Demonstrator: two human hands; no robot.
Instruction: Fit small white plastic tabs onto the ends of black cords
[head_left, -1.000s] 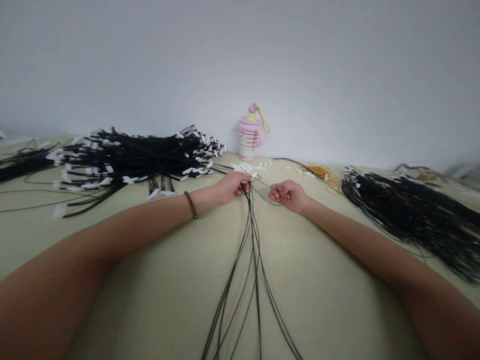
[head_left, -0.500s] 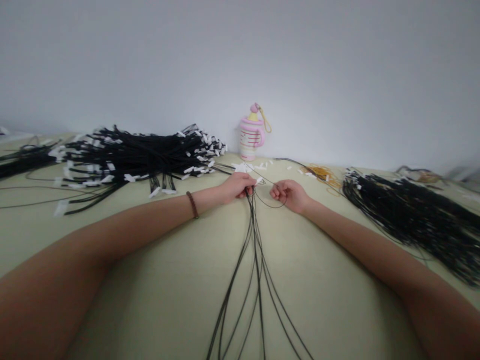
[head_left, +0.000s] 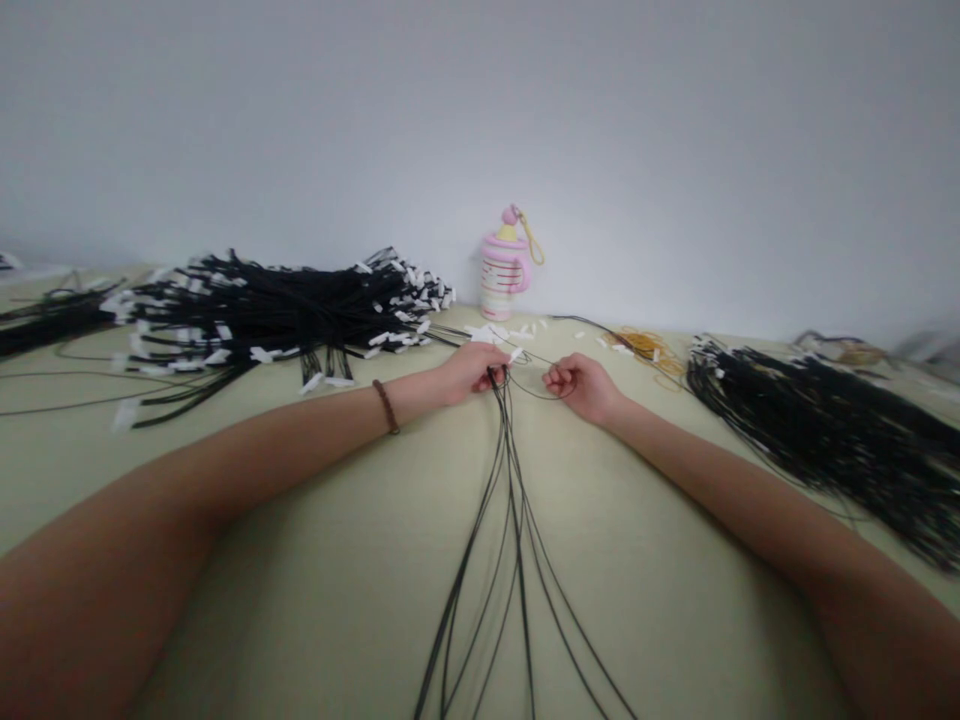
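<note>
My left hand [head_left: 474, 373], with a brown beaded bracelet [head_left: 386, 407] at its wrist, is closed on the upper end of several black cables [head_left: 513, 470]. The cables fan out toward the bottom of the view. A small white piece [head_left: 515, 355] shows at the fingertips. To the right, my right hand [head_left: 577, 387] is closed in a pinch on a thin dark wire [head_left: 536, 392], which loops back to the left hand. Small white pieces [head_left: 491, 334] lie just behind the left hand.
A big heap of black cables with white ends [head_left: 300, 310] lies at the left. Another black bundle [head_left: 817, 430] is at the right, beside yellow bands [head_left: 646, 347]. A pink and white cup [head_left: 500, 275] stands against the wall [head_left: 480, 120].
Both hands have shifted very slightly away from me, and the loop of thin wire between them has risen a little. Both stay closed.
</note>
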